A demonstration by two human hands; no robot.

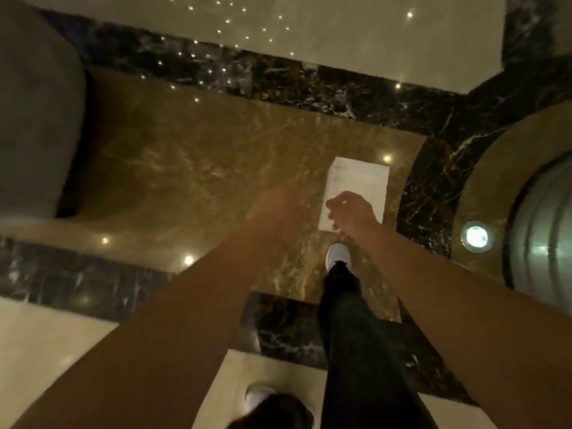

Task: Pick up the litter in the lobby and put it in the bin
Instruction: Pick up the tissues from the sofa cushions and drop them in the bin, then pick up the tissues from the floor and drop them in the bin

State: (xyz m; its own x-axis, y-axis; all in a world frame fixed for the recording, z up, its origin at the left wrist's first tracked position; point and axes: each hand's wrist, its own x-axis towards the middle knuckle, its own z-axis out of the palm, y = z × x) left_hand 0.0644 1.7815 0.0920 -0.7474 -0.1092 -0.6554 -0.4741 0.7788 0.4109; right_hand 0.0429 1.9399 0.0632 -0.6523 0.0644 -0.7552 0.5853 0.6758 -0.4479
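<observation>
1. We note a white folded paper (359,184) lying flat on the brown marble floor (192,156), its near end covered from our view by the right hand (351,213).
2. Right hand reaches down over the paper's near part; its fingers (332,209) are curled inward above the sheet. We cannot tell whether they touch or grip it.
3. Left hand (274,201) is blurred, just left of the paper and apart from it; how its fingers are set cannot be read.
4. A white shoe (337,255) stands just below the paper's near edge, under a dark trouser leg (356,335). A second white shoe (258,394) shows at the bottom of the view.
5. Black veined marble bands (309,78) frame the brown panel; paler floor lies beyond them.
6. At the right, a round floor light (476,236) glows beside a ribbed metal column (548,230). At the left, a large rounded grey form (34,113).
</observation>
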